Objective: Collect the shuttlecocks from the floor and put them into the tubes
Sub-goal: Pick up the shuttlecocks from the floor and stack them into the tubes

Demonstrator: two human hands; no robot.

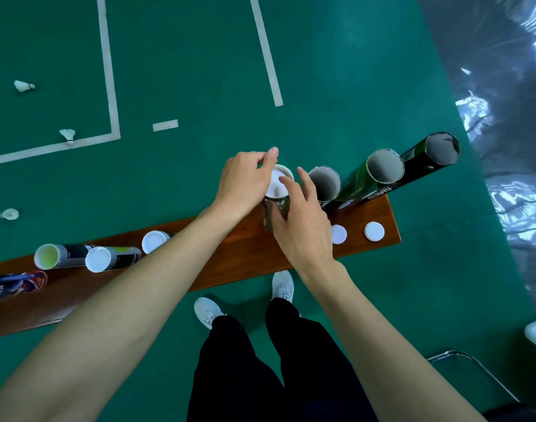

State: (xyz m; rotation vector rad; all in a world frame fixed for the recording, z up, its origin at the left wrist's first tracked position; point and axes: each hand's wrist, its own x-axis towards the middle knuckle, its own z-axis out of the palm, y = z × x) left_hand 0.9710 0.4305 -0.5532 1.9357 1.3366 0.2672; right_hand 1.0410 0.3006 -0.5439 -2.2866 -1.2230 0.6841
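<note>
Fig.: I'm pinching the white cap point(278, 181) w/ left hand point(241, 181) atop the upright tube point(276, 213), right hand point(303, 229) curling round its wall just below.

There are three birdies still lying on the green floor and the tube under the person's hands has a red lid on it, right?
Nearly. The head view shows three shuttlecocks on the floor, but the lid on the tube under the left hand and right hand is white, not red.
</note>
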